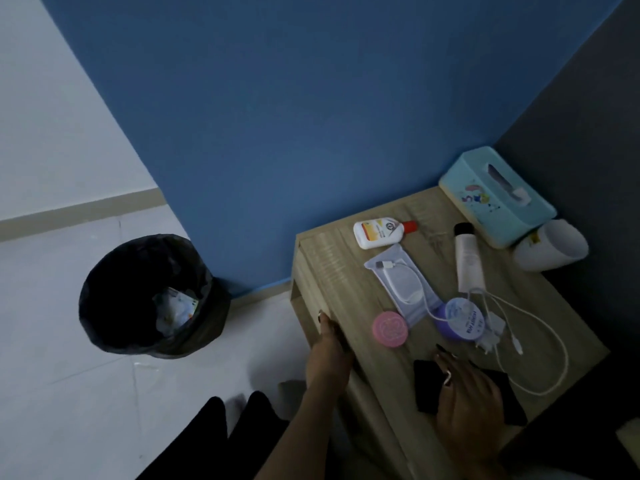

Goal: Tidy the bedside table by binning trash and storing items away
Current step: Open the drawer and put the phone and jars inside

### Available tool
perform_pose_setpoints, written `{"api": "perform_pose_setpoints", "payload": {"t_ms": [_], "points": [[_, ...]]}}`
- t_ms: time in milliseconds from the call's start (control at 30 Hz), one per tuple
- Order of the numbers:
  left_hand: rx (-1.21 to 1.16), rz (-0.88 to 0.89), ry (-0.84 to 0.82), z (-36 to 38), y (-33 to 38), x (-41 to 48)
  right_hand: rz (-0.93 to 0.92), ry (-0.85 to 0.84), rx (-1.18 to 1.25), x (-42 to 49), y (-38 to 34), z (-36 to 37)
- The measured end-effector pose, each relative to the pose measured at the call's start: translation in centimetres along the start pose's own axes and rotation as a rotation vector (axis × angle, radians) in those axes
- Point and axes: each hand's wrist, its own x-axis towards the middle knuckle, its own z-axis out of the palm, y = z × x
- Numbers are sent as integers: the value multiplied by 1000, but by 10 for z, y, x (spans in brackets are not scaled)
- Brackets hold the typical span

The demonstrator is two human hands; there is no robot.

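Note:
The wooden bedside table stands in the corner. My left hand grips its front left edge. My right hand lies flat, fingers spread, on a black flat object at the near end. Further back are a pink round tin, a purple jar with a pale blue lid, a clear pouch holding a white cable, a white bottle with a red cap, a white tube with a black cap and a loose white charger cable.
A round bin with a black liner stands on the pale floor left of the table, with some trash inside. A teal tissue box and a white cup on its side sit at the table's back right. Blue wall behind.

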Motion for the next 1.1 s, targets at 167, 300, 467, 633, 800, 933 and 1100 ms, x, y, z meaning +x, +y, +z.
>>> {"api": "perform_pose_setpoints", "payload": {"t_ms": [167,300,467,633,800,933,1100], "points": [[28,21,23,-15,1,-3,-1,-33,-41,18,-2,-8],[37,70,90,-33,-20,-17,50,-249,-61,27,-9,-8],[-82,224,153,-53,-47,-45,107,-389,-125,28,-12,-15],[-88,191,179,-67,-61,-67,205,-465,-22,37,-27,-35],[58,221,151,-71,-74,-72,257,-523,-9,38,-29,-42],[101,205,160,-83,-82,-69,261,-513,-11,41,-35,-41],[154,174,188,-86,-91,-71,283,-535,-9,40,-35,-41]]}}
